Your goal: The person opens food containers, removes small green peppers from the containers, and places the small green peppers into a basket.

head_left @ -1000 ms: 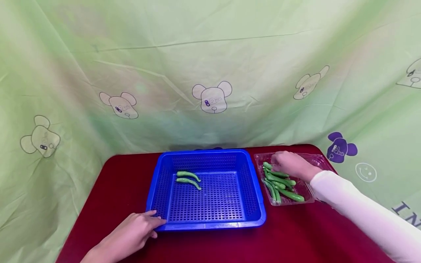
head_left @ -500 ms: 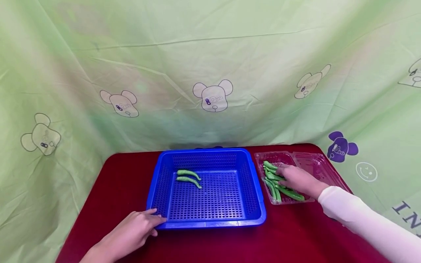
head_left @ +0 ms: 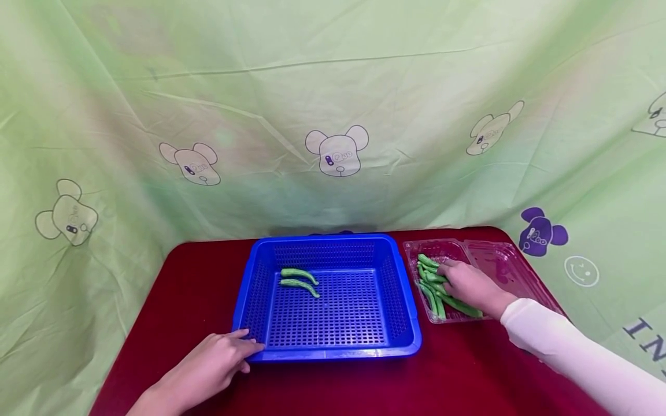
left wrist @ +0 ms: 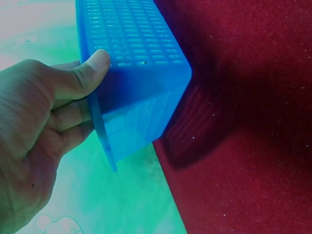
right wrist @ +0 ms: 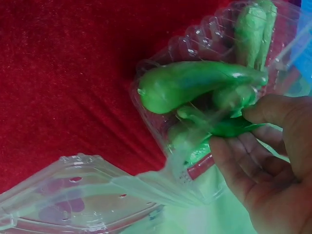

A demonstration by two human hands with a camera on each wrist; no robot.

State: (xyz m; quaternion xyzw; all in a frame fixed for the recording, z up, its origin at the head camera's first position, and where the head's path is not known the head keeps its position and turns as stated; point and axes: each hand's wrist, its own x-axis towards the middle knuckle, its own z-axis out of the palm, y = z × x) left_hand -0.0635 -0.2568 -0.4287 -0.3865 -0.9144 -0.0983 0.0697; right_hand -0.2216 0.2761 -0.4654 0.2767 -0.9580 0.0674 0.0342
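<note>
Peppers (head_left: pixel 439 286), green and thin, lie heaped in a clear plastic box (head_left: pixel 442 249) on the right side of the red counter (head_left: pixel 198 277). The right hand (head_left: pixel 470 284) rests on the heap, and the right wrist view shows its thumb and fingertips (right wrist: pixel 229 156) pinching one pepper (right wrist: pixel 229 127) that still lies among the others inside the box. A thicker pepper (right wrist: pixel 195 84) lies just above it against the box wall. The open lid (head_left: pixel 507 266) of the box lies flat on the counter on the far right, joined to the box along one edge.

Just left of the box stands a blue basket (head_left: pixel 328 352) with slotted walls and floor. Two peppers (head_left: pixel 298 280) lie side by side in its far left corner, well apart from the heap.

The left hand (head_left: pixel 221 361) holds the basket at its near left corner. In the left wrist view the thumb (left wrist: pixel 90 68) presses on the inside of the rim while the curled fingers (left wrist: pixel 68 126) lie under the rim outside, so the hand grips the basket edge.

A white sleeve (head_left: pixel 572 352) covers the right forearm. A pale green cloth (head_left: pixel 333 86) printed with bear heads hangs behind and around the counter.
</note>
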